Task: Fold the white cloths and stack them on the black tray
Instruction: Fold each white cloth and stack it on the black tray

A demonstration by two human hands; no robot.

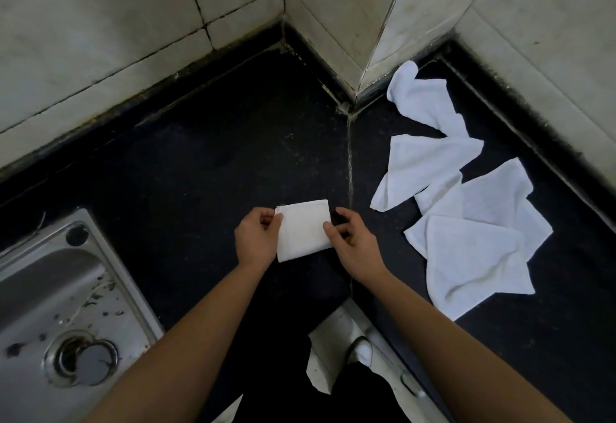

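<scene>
White folded cloth (303, 231) in pinch grip between left hand (256, 239) and right hand (354, 246).

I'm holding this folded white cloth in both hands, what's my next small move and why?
Probably lay the folded cloth flat on the black surface just beneath it and let go. It already looks like a compact rectangle, the left hand and right hand pinch its side edges, and several unfolded cloths wait to the right.

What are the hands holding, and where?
A folded cloth: left hand pinches its left edge, right hand its right edge.
</scene>
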